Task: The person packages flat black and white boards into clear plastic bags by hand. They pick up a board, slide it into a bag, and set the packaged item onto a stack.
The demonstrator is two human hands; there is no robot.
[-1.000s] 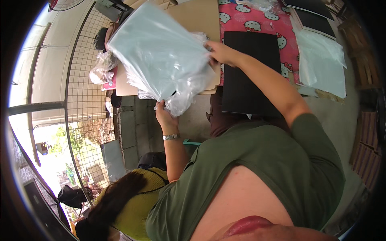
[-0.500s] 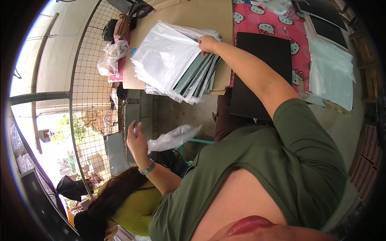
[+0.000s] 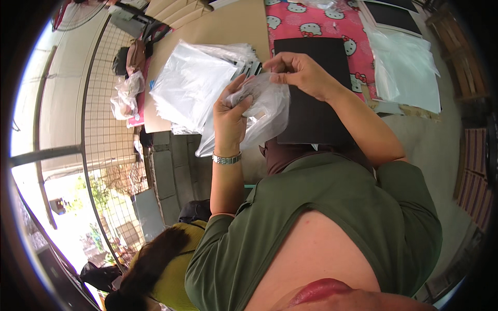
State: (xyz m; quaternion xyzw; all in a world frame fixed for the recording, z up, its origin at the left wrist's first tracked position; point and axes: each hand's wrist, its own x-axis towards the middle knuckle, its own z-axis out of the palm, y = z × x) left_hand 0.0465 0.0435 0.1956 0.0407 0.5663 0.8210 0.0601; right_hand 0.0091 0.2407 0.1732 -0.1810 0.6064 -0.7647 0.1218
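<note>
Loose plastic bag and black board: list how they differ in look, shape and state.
- The plastic bag is see-through and whitish; the black board is dark and opaque.
- The plastic bag is limp and crumpled; the black board is flat, with straight edges and corners.
- The plastic bag is gripped in the left hand; the black board is held by neither hand.

Both are in front of the person.

No legible text, labels, numbers or signs in view.
</note>
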